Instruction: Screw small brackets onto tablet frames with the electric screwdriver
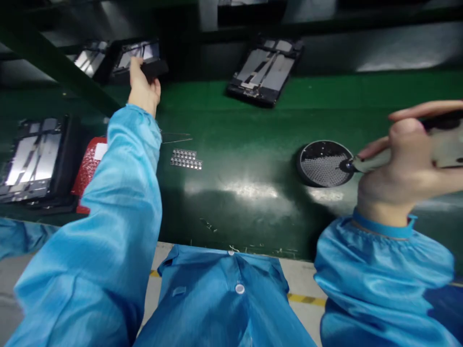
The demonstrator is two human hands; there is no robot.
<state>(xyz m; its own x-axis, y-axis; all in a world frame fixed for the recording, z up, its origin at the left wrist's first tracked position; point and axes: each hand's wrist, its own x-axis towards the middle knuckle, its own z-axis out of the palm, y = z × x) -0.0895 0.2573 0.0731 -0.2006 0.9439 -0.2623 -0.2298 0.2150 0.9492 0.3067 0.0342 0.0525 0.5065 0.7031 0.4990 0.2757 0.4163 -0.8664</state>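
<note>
My left hand [143, 91] reaches to the back left and grips the near edge of an opened black tablet-like device [139, 52], thumb on top and fingers curled under. Its silvery inner parts face up. On the right, my right hand [401, 161] is wrapped round a pale powered screwdriver [446, 142], seen partly behind the fingers. The driver's dark tip meets the right rim of a round black dish [323, 168] with a perforated grey face. Whether a screw sits on the tip I cannot tell.
Another opened device [265, 70] lies at the back middle. More opened devices [34, 159] are stacked at the left beside a red wrapped item [88, 164]. Tweezers [177, 137] and a strip of small metallic parts [186, 159] lie on the green mat [238, 135]. A green bar [61, 65] crosses upper left.
</note>
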